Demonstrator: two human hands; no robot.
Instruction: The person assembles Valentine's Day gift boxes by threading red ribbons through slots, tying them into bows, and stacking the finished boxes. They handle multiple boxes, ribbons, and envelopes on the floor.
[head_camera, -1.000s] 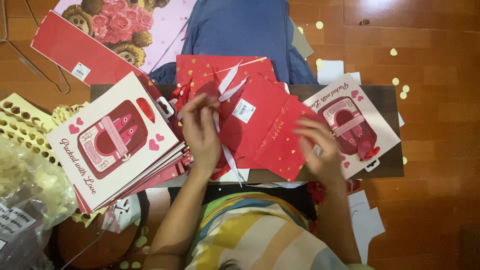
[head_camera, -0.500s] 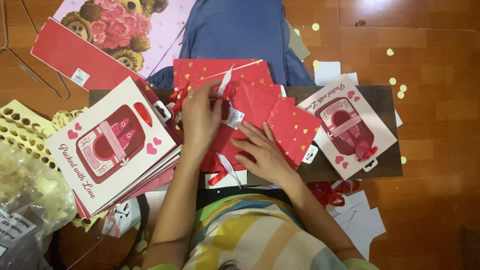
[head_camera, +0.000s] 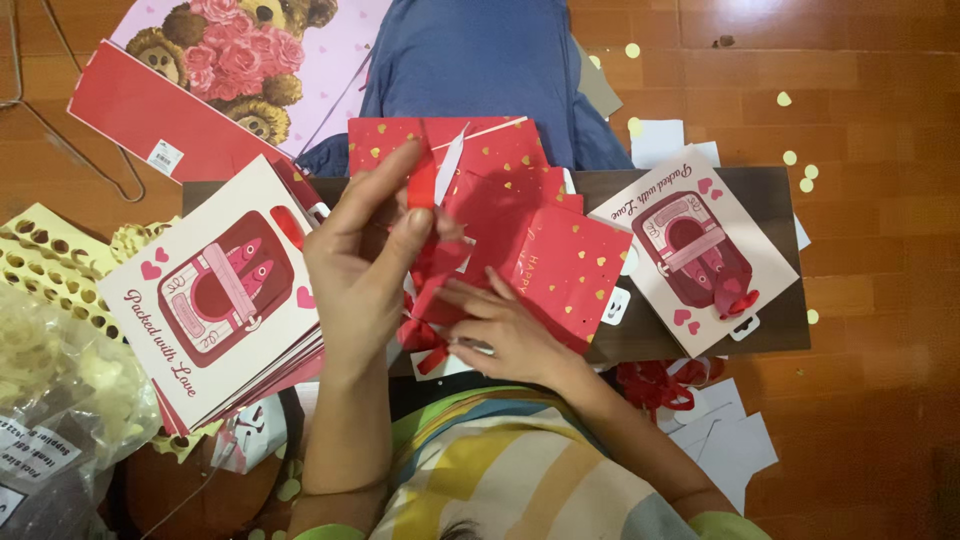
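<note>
My left hand (head_camera: 365, 265) is raised over the middle of a dark brown board (head_camera: 780, 300), pinching a red and white ribbon (head_camera: 440, 175) between thumb and fingers. My right hand (head_camera: 500, 330) lies flat, pressing down on a red card with gold hearts (head_camera: 565, 265). More red cards (head_camera: 480, 145) lie behind it. A red bow (head_camera: 425, 335) sits by my right fingertips. A stack of white cards with a red sardine-tin picture (head_camera: 215, 290) rests to the left of my left hand. One such white card (head_camera: 695, 255) lies at the board's right.
A pink sheet with a teddy bear and roses (head_camera: 240, 50) and a red sheet (head_camera: 150, 115) lie at the back left. Blue cloth (head_camera: 480, 60) is at the back centre. Yellow punched sheets (head_camera: 45, 265) and a plastic bag (head_camera: 60, 400) sit left. White paper scraps (head_camera: 725, 440) lie right.
My right hand has slid left from the right-hand white card onto the red card. My left hand has lifted, pulling the ribbon up.
</note>
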